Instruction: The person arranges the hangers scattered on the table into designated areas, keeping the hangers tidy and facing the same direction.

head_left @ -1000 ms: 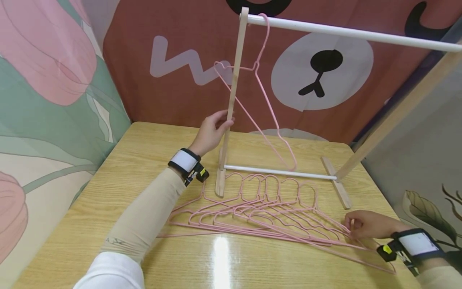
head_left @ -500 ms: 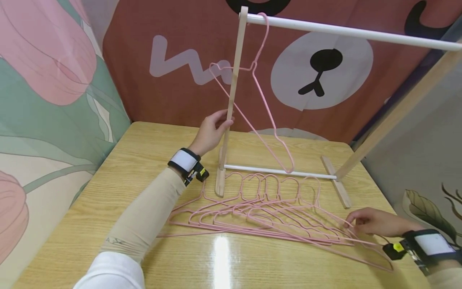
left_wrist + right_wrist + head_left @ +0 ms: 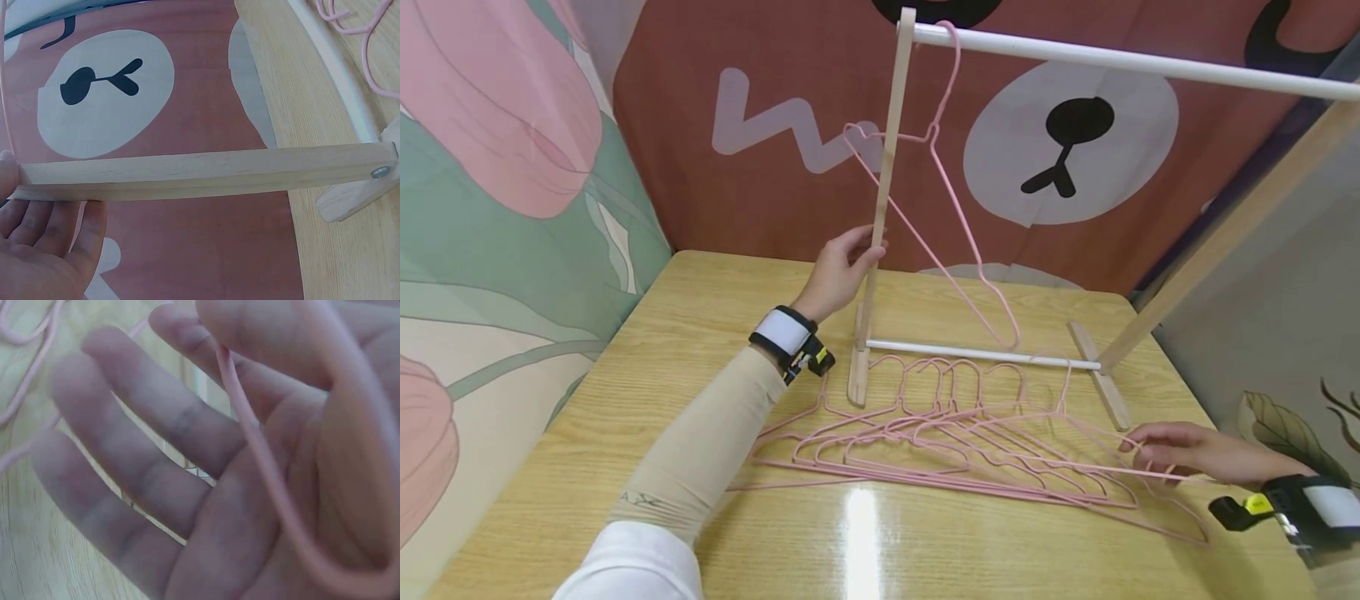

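Note:
In the head view my left hand grips the left wooden upright of a small clothes rack, its thumb on the near side. The left wrist view shows the fingers behind that upright. Over the rack's white top rail hooks one pink clothes hanger, near the left end. At the right, my right hand pinches one end of another pink hanger between thumb and index finger; the other fingers spread loosely. That hanger's hook points toward the rack. Several overlapping pink hangers lie beside it on the table.
The rack stands on two wooden feet joined by a white lower bar. Behind the wooden table hangs a printed cloth. A right-hand upright leans across the view.
My right hand has shifted slightly right, raising the end of its hanger from the pile. The hung hanger sways a little. My left hand stays on the upright.

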Tool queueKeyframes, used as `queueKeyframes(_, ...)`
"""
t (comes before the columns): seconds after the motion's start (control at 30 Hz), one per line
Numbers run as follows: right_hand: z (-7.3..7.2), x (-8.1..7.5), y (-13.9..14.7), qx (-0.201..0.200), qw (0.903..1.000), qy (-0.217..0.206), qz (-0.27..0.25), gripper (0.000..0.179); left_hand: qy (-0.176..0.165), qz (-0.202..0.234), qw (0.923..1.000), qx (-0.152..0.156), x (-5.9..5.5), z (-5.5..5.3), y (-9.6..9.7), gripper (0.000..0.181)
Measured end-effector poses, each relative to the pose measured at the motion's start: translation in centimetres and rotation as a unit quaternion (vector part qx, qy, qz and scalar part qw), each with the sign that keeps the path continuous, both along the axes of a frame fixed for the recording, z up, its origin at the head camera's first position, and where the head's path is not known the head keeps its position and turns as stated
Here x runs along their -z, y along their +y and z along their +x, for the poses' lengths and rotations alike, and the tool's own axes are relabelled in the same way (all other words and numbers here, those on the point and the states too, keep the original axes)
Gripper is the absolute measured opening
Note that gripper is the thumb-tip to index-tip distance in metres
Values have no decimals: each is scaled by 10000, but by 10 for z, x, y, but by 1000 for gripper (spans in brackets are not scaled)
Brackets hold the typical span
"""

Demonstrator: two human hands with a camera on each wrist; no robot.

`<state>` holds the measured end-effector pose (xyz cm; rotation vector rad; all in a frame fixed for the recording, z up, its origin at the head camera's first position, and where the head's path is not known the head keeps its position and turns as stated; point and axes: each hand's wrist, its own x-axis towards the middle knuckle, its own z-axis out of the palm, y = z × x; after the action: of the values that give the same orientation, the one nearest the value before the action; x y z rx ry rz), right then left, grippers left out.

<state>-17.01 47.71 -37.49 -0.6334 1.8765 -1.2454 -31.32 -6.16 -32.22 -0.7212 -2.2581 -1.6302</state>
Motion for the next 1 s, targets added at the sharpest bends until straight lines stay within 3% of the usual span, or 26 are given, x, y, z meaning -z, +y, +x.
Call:
queueKeyframes(0.17, 2, -4, 1, 154, 9970, -721, -235, 43, -19, 1, 10000, 2, 1, 0, 0, 37)
queueKeyframes(0.33, 1, -5, 2, 216, 9961, -820, -238, 41, 46, 18, 10000, -9, 0, -1, 0, 36)
queueKeyframes(0.47, -1, -3, 0, 153, 9979, -615, -109, 38, 53, -21, 10000, -17, 0, -2, 0, 36)
queueKeyframes(0.67, -3, 3, -6, 187, 9956, 419, 820, 33, 122, -37, 9999, -14, -2, -3, 1, 35)
queueKeyframes(0.77, -4, 7, -11, 151, 9930, 672, 959, 29, 133, -23, 9999, -32, -2, -4, 1, 35)
queueKeyframes(1.0, -5, 12, -13, 235, 9959, 496, 720, 26, 37, 2, 10000, -24, 0, -2, 1, 37)
